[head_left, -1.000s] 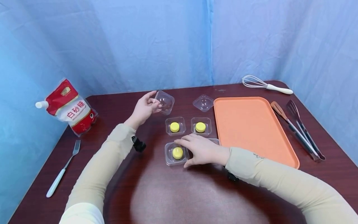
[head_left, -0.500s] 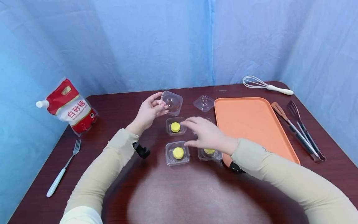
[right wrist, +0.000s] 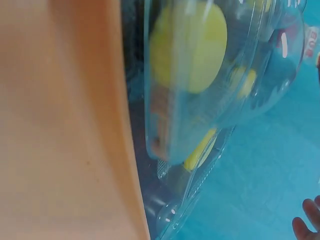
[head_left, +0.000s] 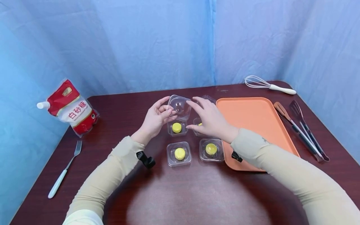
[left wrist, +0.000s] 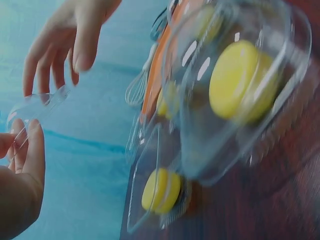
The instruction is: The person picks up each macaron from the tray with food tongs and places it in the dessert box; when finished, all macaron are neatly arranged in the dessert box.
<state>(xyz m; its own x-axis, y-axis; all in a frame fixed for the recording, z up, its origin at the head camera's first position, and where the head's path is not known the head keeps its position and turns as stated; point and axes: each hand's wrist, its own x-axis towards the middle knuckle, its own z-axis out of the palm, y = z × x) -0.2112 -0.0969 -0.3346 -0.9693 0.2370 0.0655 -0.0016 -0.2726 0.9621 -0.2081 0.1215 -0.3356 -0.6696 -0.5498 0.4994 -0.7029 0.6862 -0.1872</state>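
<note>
My left hand point(head_left: 154, 121) pinches the left edge of a clear domed plastic lid point(head_left: 181, 107), held up above the back-left container. At the lid's right edge are the fingertips of my right hand point(head_left: 215, 122), its fingers extended and the thumb apart below. Yellow macarons sit singly in small clear square containers: one back-left macaron point(head_left: 176, 127), one front-left macaron point(head_left: 180, 153), one front-right macaron point(head_left: 211, 149). The back-right container point(head_left: 197, 132) is partly hidden by my right hand. In the left wrist view, a domed cover encloses the nearest macaron point(left wrist: 242, 82).
Another clear lid point(head_left: 209, 98) lies behind my right hand. An orange tray point(head_left: 253, 118) is to the right, with tongs point(head_left: 305, 137) beyond it and a whisk point(head_left: 268, 86) at the back. On the left are a sugar pouch point(head_left: 73, 107) and a fork point(head_left: 66, 168).
My left hand has carried the lid rightward and slightly nearer. My right hand has left the front containers and risen to the lid's right edge.
</note>
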